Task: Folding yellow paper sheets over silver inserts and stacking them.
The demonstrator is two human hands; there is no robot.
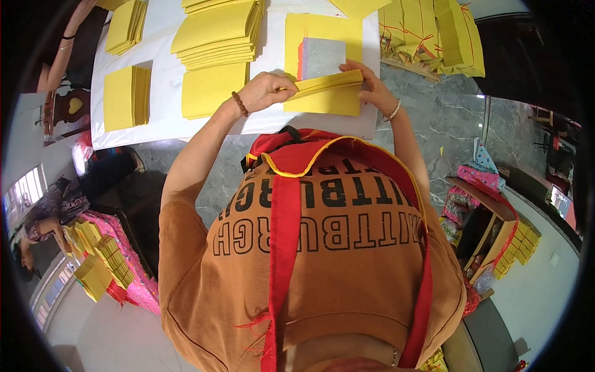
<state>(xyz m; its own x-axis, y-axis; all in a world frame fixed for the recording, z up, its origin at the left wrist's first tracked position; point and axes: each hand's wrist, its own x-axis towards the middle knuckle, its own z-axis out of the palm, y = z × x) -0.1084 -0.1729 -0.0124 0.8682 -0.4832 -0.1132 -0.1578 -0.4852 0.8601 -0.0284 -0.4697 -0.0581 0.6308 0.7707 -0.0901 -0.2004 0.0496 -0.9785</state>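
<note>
A sheet of yellow paper (322, 104) lies on the white-covered table in front of me, its near part folded up into a narrow strip. My left hand (269, 92) is closed on the strip's left end, fingers curled into a fist. At the other end is my right hand (376, 92), with thumb and fingers apart around the strip's tip. Behind the fold, a grey rectangular sheet (325, 57) with red and purple edges rests on the yellow paper.
Left of the paper stand yellow folded stacks (217, 40) on the white table (158, 87). Tied yellow bundles (427, 37) sit at the far right. Another person's arm (59, 59) shows at far left. A second person (46, 217) leans over yellow stacks lower left.
</note>
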